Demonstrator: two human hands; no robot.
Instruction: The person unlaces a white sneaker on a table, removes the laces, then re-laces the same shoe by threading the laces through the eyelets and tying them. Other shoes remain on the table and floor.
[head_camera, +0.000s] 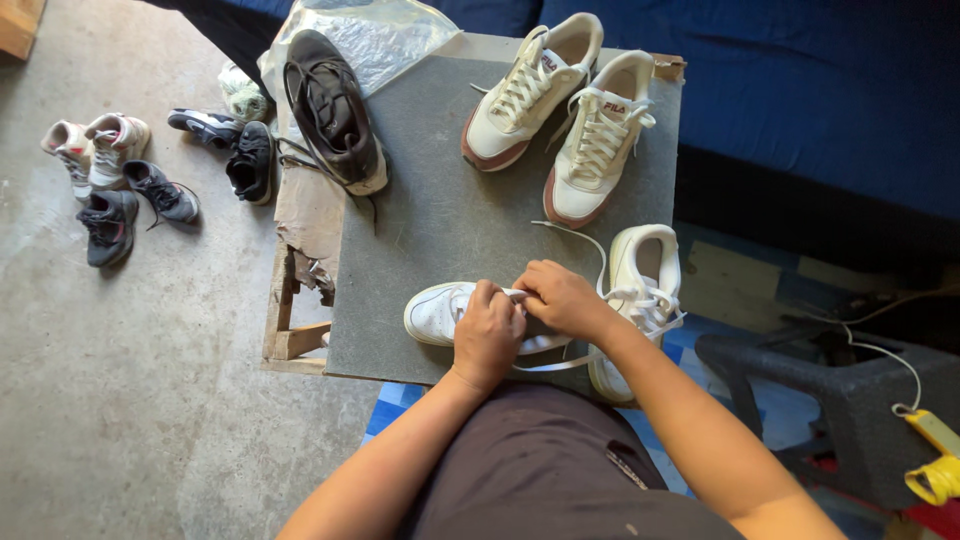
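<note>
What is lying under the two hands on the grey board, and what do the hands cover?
Under the left hand and right hand lies a white sneaker on its side on the grey board. Its toe and a loose lace show; its middle and heel are hidden.

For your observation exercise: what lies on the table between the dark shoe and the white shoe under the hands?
Head view: only bare grey tabletop lies between the dark shoe and the white shoe under the hands.

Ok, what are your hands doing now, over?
Both hands, left and right, on white sneaker, gripping its lace. Second white sneaker alongside. Nothing blocking.
</note>
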